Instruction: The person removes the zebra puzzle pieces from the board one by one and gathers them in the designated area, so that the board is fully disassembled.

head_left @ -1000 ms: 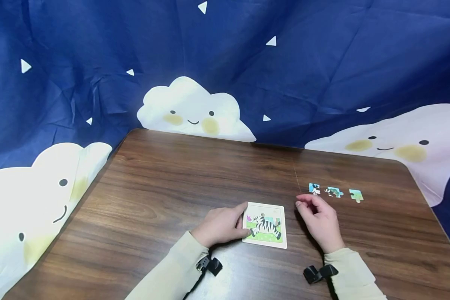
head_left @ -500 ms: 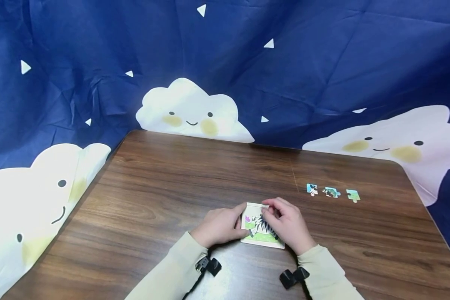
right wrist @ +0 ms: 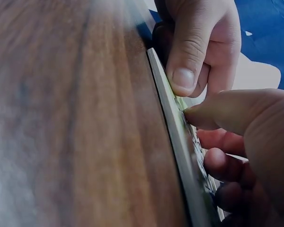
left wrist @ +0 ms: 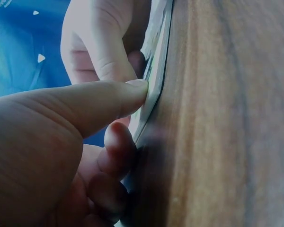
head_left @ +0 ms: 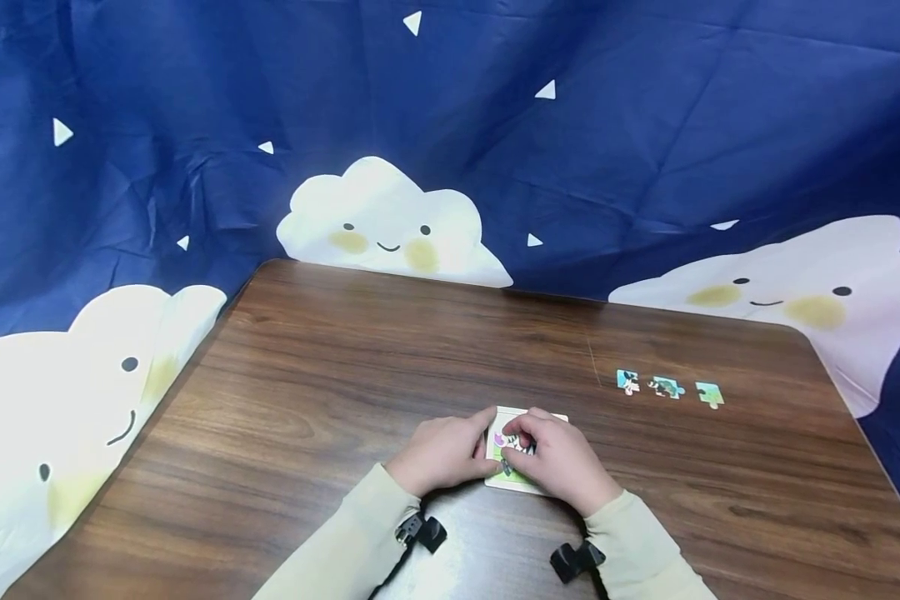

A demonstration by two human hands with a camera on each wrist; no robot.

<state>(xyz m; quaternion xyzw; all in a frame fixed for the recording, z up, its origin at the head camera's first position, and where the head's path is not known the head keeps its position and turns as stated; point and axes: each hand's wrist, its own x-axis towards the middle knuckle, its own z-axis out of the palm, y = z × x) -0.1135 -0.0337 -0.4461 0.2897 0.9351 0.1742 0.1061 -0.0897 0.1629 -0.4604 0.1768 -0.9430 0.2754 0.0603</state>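
Note:
A small square jigsaw puzzle [head_left: 501, 419] with a pale frame and a zebra picture lies on the table in the head view. My left hand [head_left: 444, 452] holds its left side, index finger at the far corner and thumb [left wrist: 125, 94] over the frame near the front. Bent over the picture is my right hand [head_left: 558, 458]. Its thumb [right wrist: 206, 116] and fingertips touch the zebra's front part with a gap between them; no lifted piece shows. The right hand hides much of the puzzle's right side.
Three loose jigsaw pieces lie in a row at the right: a blue-topped one [head_left: 627, 382], a middle one [head_left: 667, 387] and a green one [head_left: 709, 394]. Brown wooden table [head_left: 345, 358] surrounds the puzzle. A blue cloud-print cloth [head_left: 570, 167] hangs behind.
My right hand has moved left from beside the puzzle onto its picture, first over the upper right part, then over the zebra's front. My left hand keeps its hold.

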